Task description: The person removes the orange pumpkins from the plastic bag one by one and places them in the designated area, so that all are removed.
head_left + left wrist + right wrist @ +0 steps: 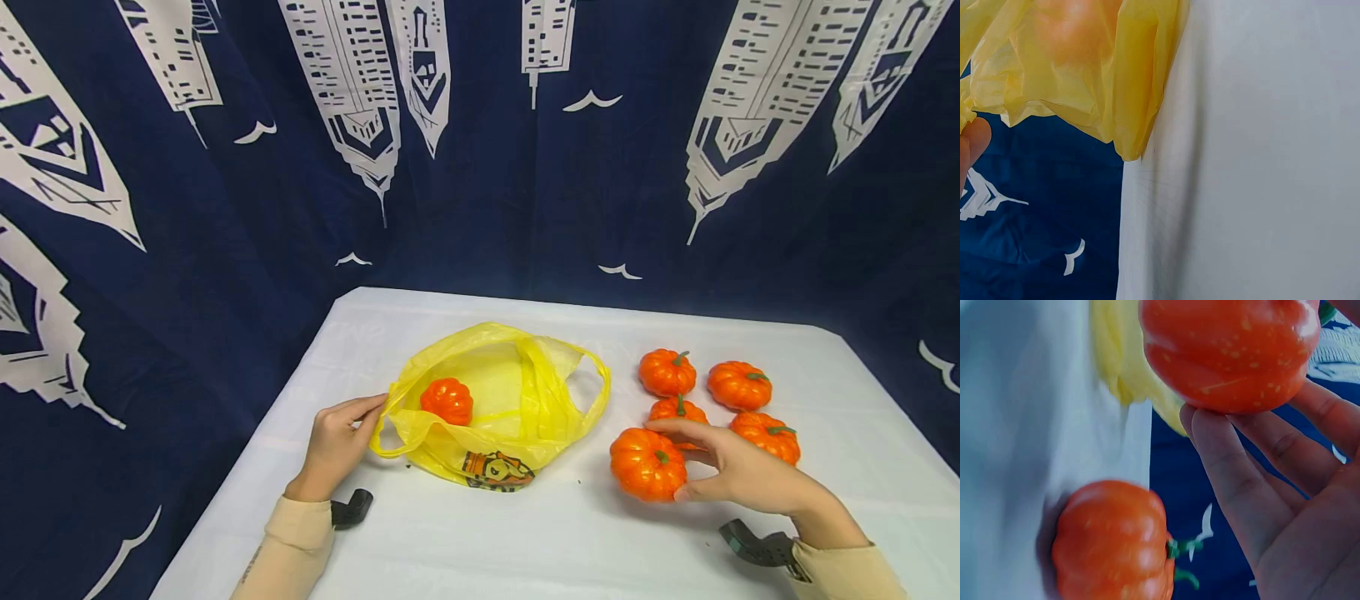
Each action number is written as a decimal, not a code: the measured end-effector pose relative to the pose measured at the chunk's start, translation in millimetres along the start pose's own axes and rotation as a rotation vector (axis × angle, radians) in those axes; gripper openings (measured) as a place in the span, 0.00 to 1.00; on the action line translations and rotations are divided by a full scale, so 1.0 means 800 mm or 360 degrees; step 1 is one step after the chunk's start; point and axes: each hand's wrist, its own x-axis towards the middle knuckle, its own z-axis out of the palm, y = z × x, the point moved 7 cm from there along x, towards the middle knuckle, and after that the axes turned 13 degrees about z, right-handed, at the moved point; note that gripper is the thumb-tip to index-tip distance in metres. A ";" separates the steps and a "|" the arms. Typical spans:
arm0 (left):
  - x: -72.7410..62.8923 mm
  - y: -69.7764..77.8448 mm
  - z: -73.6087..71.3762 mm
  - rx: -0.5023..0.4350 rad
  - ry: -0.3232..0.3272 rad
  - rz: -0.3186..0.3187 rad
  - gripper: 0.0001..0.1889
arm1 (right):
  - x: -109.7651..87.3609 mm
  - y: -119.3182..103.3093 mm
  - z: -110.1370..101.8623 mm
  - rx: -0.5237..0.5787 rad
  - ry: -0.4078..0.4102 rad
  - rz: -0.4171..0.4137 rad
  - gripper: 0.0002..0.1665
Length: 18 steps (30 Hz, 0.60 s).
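Note:
A yellow plastic bag [536, 383] lies with its mouth spread toward me, and one orange toy pumpkin [447, 402] sits inside. My left hand [339, 440] pinches the bag's left rim between thumb and fingers. In the left wrist view the bag [1079, 81] hangs from the fingertips, with the pumpkin glowing orange through the film. My right hand [738, 467] holds another pumpkin [648, 465] between thumb and fingers, right of the bag. The right wrist view shows this held pumpkin [1229, 353] above the table, fingertips against its side.
Several more pumpkins stand behind and around the right hand, among them a back-left one [667, 372], a back-right one [739, 385] and one at the right [765, 437]. The white table [525, 550] ends at a dark blue printed cloth [510, 217].

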 end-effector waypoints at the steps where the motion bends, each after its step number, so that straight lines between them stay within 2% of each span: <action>1: 0.000 0.000 0.000 0.0002 0.0005 -0.0003 0.14 | -0.004 0.004 -0.001 -0.0007 0.0015 0.0003 0.41; 9: -0.001 -0.001 -0.001 0.0002 0.0012 0.0000 0.14 | -0.032 0.041 -0.002 0.0035 0.0006 0.0130 0.40; 14: 0.000 0.001 -0.002 0.0014 0.0015 0.0007 0.14 | -0.041 0.058 -0.001 0.0029 0.0010 0.0144 0.40; 18: 0.000 0.000 -0.002 0.0013 0.0012 -0.0001 0.14 | -0.045 0.071 0.000 0.0057 -0.0032 0.0207 0.39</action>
